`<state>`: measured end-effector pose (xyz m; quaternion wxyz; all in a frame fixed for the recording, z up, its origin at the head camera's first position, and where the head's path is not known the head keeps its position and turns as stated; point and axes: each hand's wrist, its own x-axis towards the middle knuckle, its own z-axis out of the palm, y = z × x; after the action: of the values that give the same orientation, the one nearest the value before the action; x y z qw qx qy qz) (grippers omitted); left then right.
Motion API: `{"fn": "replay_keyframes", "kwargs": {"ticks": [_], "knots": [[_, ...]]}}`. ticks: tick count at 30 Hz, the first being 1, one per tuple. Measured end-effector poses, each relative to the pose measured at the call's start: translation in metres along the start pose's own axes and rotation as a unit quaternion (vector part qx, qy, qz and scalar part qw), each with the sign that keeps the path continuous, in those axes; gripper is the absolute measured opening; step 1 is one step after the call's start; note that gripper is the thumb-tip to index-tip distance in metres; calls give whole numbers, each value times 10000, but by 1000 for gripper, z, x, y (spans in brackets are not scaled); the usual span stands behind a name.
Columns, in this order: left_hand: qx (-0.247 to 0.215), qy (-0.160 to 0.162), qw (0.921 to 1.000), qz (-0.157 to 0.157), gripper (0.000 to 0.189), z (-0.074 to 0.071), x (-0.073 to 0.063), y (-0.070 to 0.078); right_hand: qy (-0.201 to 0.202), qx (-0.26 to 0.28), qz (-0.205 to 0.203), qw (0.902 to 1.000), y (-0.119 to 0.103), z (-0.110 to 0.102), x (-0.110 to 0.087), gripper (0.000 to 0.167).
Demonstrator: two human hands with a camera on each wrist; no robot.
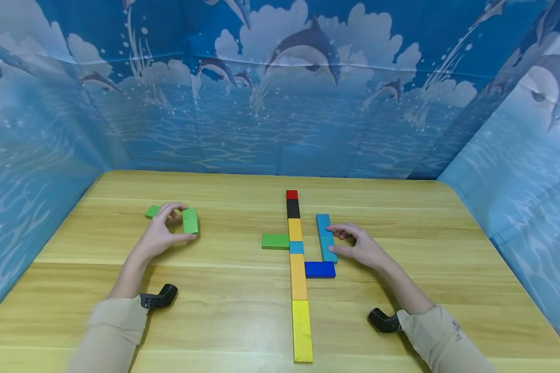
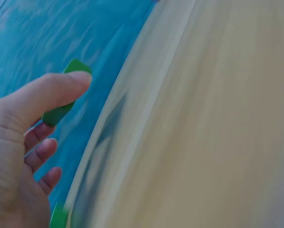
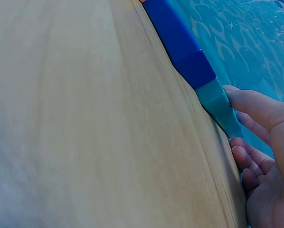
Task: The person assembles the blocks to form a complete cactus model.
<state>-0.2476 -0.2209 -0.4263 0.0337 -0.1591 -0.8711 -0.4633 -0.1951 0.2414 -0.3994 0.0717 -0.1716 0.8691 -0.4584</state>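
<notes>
My left hand (image 1: 161, 233) pinches a green block (image 1: 190, 221) between thumb and fingers; in the left wrist view the block (image 2: 59, 114) shows above the table. A second green block (image 1: 152, 211) lies just behind that hand. On the right, two light blue blocks (image 1: 323, 225) lie end to end, their near end by the dark blue block (image 1: 320, 269). My right hand (image 1: 358, 246) rests its thumb and fingertips against their right side, the thumb on the nearer one. In the right wrist view, the thumb meets a light blue block (image 3: 218, 107) beside the dark blue one.
A column of blocks runs down the table's middle: red (image 1: 291, 195), black (image 1: 293, 209), orange (image 1: 295, 229), small light blue (image 1: 296, 247), longer orange (image 1: 298, 277) and yellow (image 1: 302, 331). A green block (image 1: 275, 241) juts left from it. A dolphin-print curtain (image 1: 261, 129) surrounds the wooden table (image 1: 224, 321).
</notes>
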Motion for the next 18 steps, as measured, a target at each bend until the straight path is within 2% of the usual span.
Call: {"fn": "replay_keyframes", "kwargs": {"ticks": [10, 13, 18], "knots": [[-304, -429, 9983, 247, 65, 74, 48, 28, -31, 5, -7, 10000, -2, -1, 1, 46], [-293, -536, 9977, 276, 64, 90, 57, 33, -48, 26, 5, 10000, -2, -1, 1, 46], [69, -631, 9973, 367, 65, 107, 65, 41, -44, 44, 2, 10000, 0, -1, 0, 46]]}}
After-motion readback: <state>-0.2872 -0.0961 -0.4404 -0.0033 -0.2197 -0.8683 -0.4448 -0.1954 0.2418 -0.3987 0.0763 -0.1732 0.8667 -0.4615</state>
